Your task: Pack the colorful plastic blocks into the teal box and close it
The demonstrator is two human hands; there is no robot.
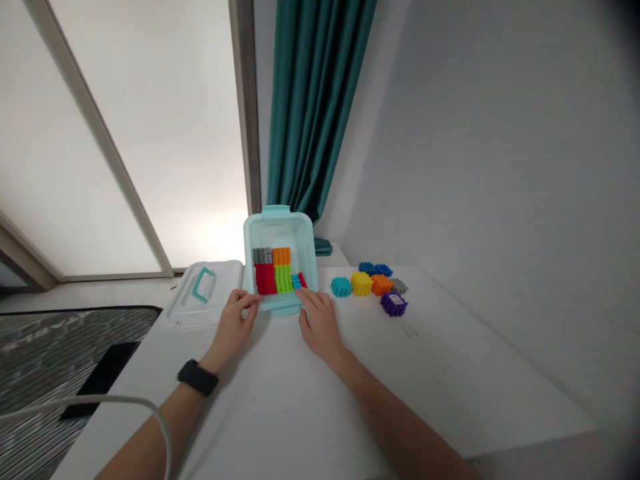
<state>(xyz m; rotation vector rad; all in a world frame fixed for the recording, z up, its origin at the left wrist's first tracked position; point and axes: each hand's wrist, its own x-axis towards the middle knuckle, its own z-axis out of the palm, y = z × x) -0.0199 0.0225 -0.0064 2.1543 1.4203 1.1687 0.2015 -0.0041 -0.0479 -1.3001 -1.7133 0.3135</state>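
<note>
A light teal storage box (307, 240) holds stacked toothed plastic blocks: grey (261, 256), orange (281, 257), red (265, 279) and lime green (283, 279). Beside the green stack lie small light blue blocks (296, 282), with a bit of red at their right edge. My left hand (240, 319) is at the box's front left corner, its fingers closed on the rim. Over the front right rim reaches my right hand (320, 320), fingers stretched out and fingertips by the light blue blocks. Its fingertips partly cover that corner of the box.
To the right on the white table (280, 400) are toothed blocks in turquoise (341, 287), yellow (361, 284), orange (382, 285), dark blue (367, 268), grey (399, 286) and purple (394, 305). A clear lid (227, 283) with a teal handle lies left. A white cable (125, 399) crosses the lower left.
</note>
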